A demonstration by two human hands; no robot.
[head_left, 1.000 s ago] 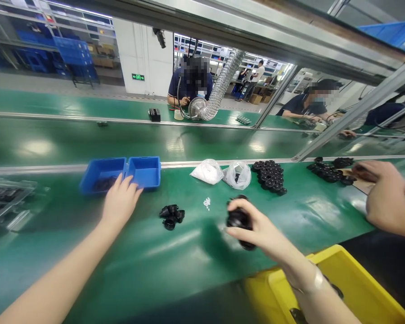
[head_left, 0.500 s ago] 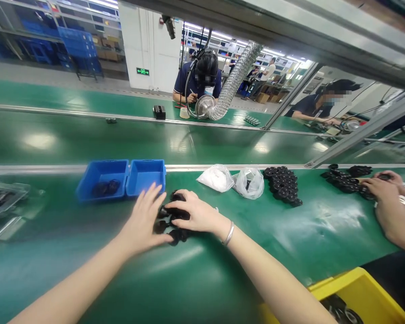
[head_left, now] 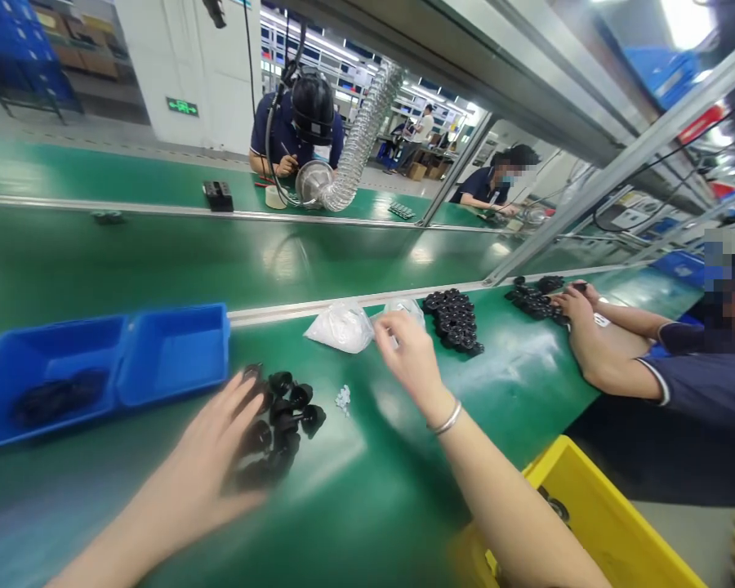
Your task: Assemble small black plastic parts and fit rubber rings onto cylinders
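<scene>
the left hand (head_left: 189, 469) is low above the green table (head_left: 367, 523), its forearm coming from the bottom left. its fingers point up and to the right, and the thumb is spread far from them, so the hand is wide open. it curves around the left side of a pile of black parts (head_left: 289, 412), which lies on the table in front of the person. the fingers are blurred, and i cannot tell if they have hold of any part.

the right hand (head_left: 412, 359) is raised in front of a clear bag (head_left: 415, 309), the wrist bent and the fingers curled, with thumb and forefinger near each other. whether something small is between these tips, i cannot tell. the wrist wears a silver bangle (head_left: 446, 418).

just left of this hand stands a bag with white contents (head_left: 341, 328), and nearer to the person lie some small white pieces (head_left: 343, 398), beside the pile. two blue bins (head_left: 175, 355) are side by side at the left.

as for signs, on the far wall a green sign (head_left: 182, 106) shows white arrows and a figure; its finer marks are too small to read.
</scene>
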